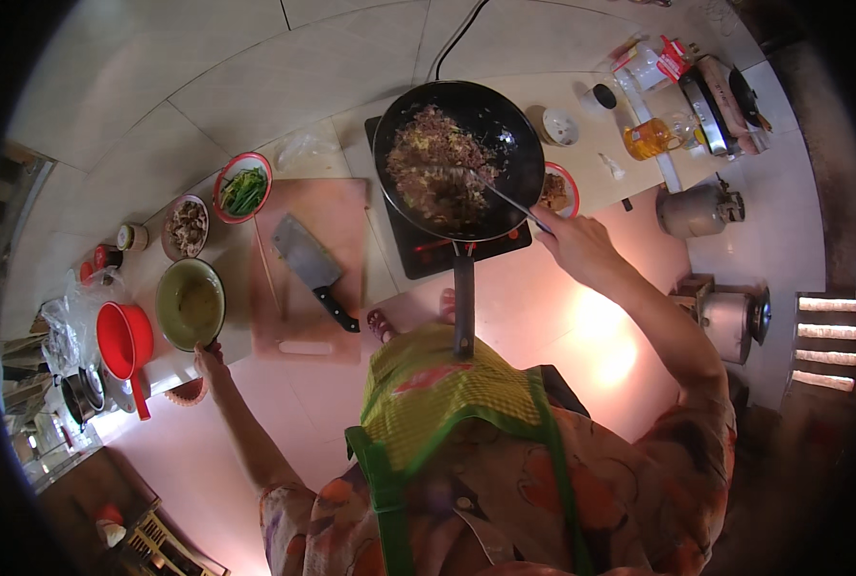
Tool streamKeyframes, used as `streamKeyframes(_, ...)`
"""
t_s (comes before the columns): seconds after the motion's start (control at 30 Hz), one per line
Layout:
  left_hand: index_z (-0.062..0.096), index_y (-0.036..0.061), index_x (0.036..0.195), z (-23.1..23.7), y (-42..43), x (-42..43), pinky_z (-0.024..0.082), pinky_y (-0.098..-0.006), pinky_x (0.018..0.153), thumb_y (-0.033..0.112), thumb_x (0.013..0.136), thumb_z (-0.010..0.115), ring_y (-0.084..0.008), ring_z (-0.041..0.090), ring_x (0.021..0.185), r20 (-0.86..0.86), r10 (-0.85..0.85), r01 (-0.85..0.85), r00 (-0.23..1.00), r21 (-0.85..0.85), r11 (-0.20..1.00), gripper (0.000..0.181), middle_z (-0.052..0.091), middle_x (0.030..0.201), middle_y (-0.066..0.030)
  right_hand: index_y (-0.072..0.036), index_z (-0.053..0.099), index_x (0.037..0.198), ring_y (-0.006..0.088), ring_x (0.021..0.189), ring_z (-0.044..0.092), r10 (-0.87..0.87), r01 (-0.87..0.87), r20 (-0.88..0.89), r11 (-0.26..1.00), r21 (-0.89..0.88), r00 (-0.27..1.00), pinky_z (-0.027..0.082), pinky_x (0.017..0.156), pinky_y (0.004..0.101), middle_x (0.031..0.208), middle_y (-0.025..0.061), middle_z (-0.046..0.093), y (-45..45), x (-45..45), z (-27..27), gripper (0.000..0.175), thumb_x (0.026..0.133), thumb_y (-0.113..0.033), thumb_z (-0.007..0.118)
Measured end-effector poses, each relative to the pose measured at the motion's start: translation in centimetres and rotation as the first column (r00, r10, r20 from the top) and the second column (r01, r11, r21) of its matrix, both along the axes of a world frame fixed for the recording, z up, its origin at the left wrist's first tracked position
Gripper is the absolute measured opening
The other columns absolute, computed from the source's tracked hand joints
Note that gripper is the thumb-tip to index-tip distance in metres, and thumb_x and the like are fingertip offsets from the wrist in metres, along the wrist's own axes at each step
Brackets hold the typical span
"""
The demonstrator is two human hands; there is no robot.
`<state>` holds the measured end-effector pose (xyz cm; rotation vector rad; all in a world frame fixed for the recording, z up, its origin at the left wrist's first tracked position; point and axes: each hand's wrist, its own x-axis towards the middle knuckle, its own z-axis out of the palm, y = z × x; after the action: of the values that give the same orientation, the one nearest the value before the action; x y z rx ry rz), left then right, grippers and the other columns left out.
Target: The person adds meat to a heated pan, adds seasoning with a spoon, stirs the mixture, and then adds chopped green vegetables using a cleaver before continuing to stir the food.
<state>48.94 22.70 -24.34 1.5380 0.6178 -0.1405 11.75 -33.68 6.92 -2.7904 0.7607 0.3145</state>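
Note:
My right hand (pixel 577 241) grips the handle of a metal spatula (pixel 510 200). The spatula's head is down among chopped, reddish-brown food with yellowish bits (pixel 438 155) inside a black wok (pixel 518 169). The wok sits on a black induction cooker (pixel 417 259), and its dark handle (pixel 464 306) points towards my apron. Over on the left, my left hand (pixel 212 361) holds the near rim of a green bowl (pixel 191 306), which has a little liquid or residue in its bottom. Whether the bowl rests on the counter I cannot tell.
A cleaver (pixel 309 252) and a chopstick (pixel 268 270) lie on a cutting board (pixel 345 209). Nearby stand a bowl of chopped greens (pixel 244 191), a bowl of food pieces (pixel 186 229) and a red ladle (pixel 124 342). An oil bottle (pixel 647 139) and a small white bowl (pixel 560 127) are on the right.

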Motion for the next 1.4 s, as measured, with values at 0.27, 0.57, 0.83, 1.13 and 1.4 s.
streamKeyframes(0.27,0.06,0.006,0.098,-4.6,1.9,1.1,0.038,-0.0214,0.046,0.038,0.093,0.052,-0.0142,0.057,0.059,-0.018,0.05,-0.052,0.999,-0.234,0.971,0.033,0.064,0.077,-0.0065,-0.015,0.053,0.124,0.0376,0.069,0.064,-0.04,0.036,-0.037,0.994,-0.099,0.999,0.05,0.063,0.0482,0.073,0.0193,0.064,-0.4,0.8,-3.0,0.035,0.09,-0.022,0.056)
streamKeyframes(0.57,0.056,0.0127,0.105,6.5,-14.7,-16.7,0.046,-0.0289,0.064,0.039,0.092,0.052,-0.0144,0.06,0.076,0.089,-0.425,0.431,0.901,-0.072,0.899,0.03,0.062,0.088,-0.0034,-0.013,0.058,0.118,0.0382,0.079,0.064,-0.04,0.052,0.11,0.992,-0.112,0.993,0.051,0.071,0.0473,0.083,0.0198,0.066,-7.0,4.6,-4.0,0.032,0.086,-0.019,0.06)
streamKeyframes(0.83,0.029,0.0034,0.139,16.9,-34.9,-31.9,0.05,-0.0303,0.074,0.016,0.088,0.065,-0.0176,0.062,0.085,0.117,-0.892,0.885,0.436,-0.237,0.401,0.064,0.059,0.104,-0.0111,-0.008,0.057,0.116,0.0312,0.063,0.062,0.165,-0.186,0.121,0.965,0.186,0.979,0.05,0.059,0.0411,0.079,0.0145,0.065,-15.1,1.0,0.2,0.032,0.089,-0.025,0.059)
streamKeyframes(1.13,0.031,0.0074,0.141,18.7,-39.8,-37.4,0.051,-0.0363,0.071,0.004,0.079,0.063,-0.0289,0.065,0.079,-0.001,-0.858,0.743,0.514,0.5,0.445,0.069,0.062,0.094,-0.0168,-0.002,0.063,0.104,0.0274,0.064,0.063,0.15,-0.155,-0.13,0.987,-0.037,0.98,0.049,0.055,0.0384,0.077,0.016,0.065,-24.3,5.7,-0.5,0.029,0.09,-0.027,0.056)
streamKeyframes(1.4,0.042,0.0181,0.138,17.9,-38.2,-35.0,0.05,-0.047,0.07,0.007,0.076,0.063,-0.0388,0.064,0.082,-0.053,-0.82,0.68,0.57,0.589,0.435,0.067,0.065,0.096,-0.0226,-0.004,0.067,0.092,0.0376,0.083,0.064,0.468,-0.46,0.123,0.884,-0.086,0.875,0.051,0.076,0.0452,0.084,0.0203,0.066,-19.2,9.3,-3.9,0.027,0.088,-0.028,0.056)
